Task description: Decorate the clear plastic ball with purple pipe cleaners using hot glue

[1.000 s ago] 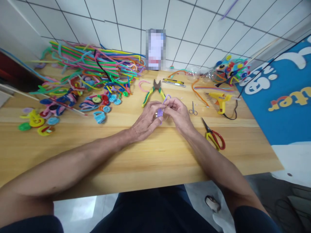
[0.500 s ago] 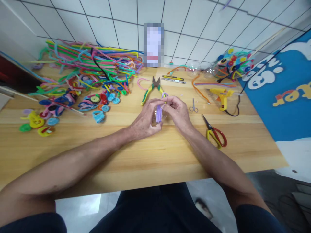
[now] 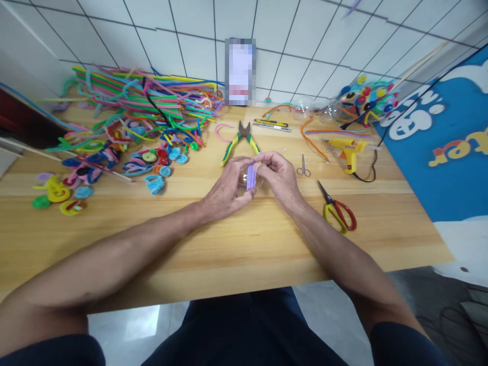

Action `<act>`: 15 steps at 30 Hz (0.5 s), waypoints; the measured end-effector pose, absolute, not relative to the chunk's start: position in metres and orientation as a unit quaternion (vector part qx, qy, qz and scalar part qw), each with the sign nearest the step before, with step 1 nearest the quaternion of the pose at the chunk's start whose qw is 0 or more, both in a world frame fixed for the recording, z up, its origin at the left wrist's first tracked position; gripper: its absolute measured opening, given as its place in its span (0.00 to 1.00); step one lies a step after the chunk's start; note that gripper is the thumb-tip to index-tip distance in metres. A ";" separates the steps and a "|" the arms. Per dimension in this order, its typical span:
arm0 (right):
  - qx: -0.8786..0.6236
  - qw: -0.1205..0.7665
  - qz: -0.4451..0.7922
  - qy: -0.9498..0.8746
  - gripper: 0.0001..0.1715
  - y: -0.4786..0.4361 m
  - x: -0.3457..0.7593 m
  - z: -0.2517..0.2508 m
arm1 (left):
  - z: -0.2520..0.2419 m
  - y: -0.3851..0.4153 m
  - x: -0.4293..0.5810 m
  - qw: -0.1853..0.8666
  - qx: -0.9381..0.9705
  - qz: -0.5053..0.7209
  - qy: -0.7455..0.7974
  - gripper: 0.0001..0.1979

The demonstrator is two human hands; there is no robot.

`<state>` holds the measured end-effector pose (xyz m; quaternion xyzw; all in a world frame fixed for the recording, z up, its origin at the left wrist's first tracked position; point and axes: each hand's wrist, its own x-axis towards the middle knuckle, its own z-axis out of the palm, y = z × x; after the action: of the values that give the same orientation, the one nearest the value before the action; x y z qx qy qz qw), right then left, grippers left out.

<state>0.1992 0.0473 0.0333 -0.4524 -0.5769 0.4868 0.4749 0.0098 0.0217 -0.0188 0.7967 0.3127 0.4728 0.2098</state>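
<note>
Between my hands is a clear plastic ball [image 3: 244, 179] with purple pipe cleaner [image 3: 251, 178] laid in strips over its middle. My left hand [image 3: 231, 190] curls around the ball's left side, thumb below and fingers above. On the upper right, my right hand [image 3: 277, 175] pinches the purple pipe cleaner against the ball with thumb and forefinger. Part of the ball is hidden behind my fingers. Just beyond my hands lie pliers [image 3: 244, 133] with yellow-green handles, jaws spread.
Bundled pipe cleaners [image 3: 129, 96] and coiled pieces [image 3: 154, 183] cover the left of the table. On the right are small scissors [image 3: 304, 168], larger red-and-yellow scissors [image 3: 337, 208], a glue gun [image 3: 346, 152] and a utility knife [image 3: 271, 123]. A phone [image 3: 240, 71] leans on the tiled wall.
The loose purple loop that stood above my fingers has gone down out of sight. My right fingers have shifted slightly, and the purple strips on the ball are turned a little.
</note>
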 end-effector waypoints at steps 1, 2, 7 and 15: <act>-0.453 0.473 0.486 -0.579 0.09 0.047 0.199 0.033 | -0.019 0.021 0.010 0.211 0.798 0.471 0.312 0.34; -0.453 0.472 0.485 -0.581 0.09 0.047 0.199 0.034 | -0.019 0.021 0.009 0.212 0.799 0.470 0.311 0.33; -0.448 0.471 0.484 -0.586 0.11 0.045 0.199 0.036 | -0.018 0.020 0.010 0.206 0.803 0.468 0.307 0.33; -0.450 0.468 0.478 -0.591 0.13 0.044 0.198 0.039 | -0.015 0.020 0.008 0.186 0.822 0.449 0.295 0.32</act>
<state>0.1983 0.0444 0.0386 -0.4497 -0.5915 0.4781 0.4684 0.0076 0.0203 -0.0155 0.8225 0.2954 0.4491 0.1860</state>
